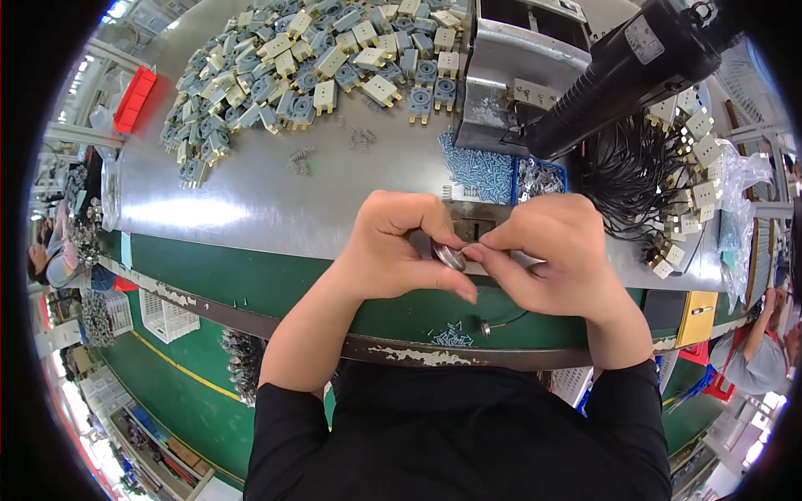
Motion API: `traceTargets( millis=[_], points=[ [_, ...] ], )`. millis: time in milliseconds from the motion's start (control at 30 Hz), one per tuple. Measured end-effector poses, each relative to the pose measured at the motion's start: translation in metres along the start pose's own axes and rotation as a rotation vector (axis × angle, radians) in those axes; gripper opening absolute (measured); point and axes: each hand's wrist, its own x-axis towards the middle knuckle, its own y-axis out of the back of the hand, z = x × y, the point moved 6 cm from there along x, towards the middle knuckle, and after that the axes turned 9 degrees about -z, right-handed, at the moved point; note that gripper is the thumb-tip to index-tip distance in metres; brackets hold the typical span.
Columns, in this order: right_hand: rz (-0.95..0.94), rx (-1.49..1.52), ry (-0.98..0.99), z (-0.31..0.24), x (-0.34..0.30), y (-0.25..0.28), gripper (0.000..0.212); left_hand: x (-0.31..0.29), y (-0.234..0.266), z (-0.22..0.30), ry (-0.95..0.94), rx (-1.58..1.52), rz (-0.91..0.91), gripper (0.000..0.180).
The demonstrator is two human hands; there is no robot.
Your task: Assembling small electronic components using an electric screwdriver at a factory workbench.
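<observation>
Over the near edge of the workbench my left hand grips a small round metal part between its fingers, the thumb reaching out below it. My right hand is closed in a pinch right beside that part. What its fingertips hold is mostly hidden and too small to name. Below the right hand, a thin dark cable ends in a small round metal piece on the green mat. Just beyond the hands, a small metal fixture is partly covered by them.
A large heap of grey and cream plug housings covers the far left. Blue-tinted screws lie beside a blue tray of small metal parts. A black powered driver leans over a metal machine. Black cables with cream plugs sit right.
</observation>
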Motion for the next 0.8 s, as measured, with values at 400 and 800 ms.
traceTargets(
  millis=[400,800],
  points=[
    [0.168,-0.202,0.02,-0.008,0.001,0.0,0.018,-0.003,0.008,0.019,0.011,0.232,0.168,0.018],
    [-0.056,0.396,-0.259,0.008,-0.005,-0.009,0.049,-0.004,0.004,0.034,-0.236,0.889,0.458,0.02]
  ],
)
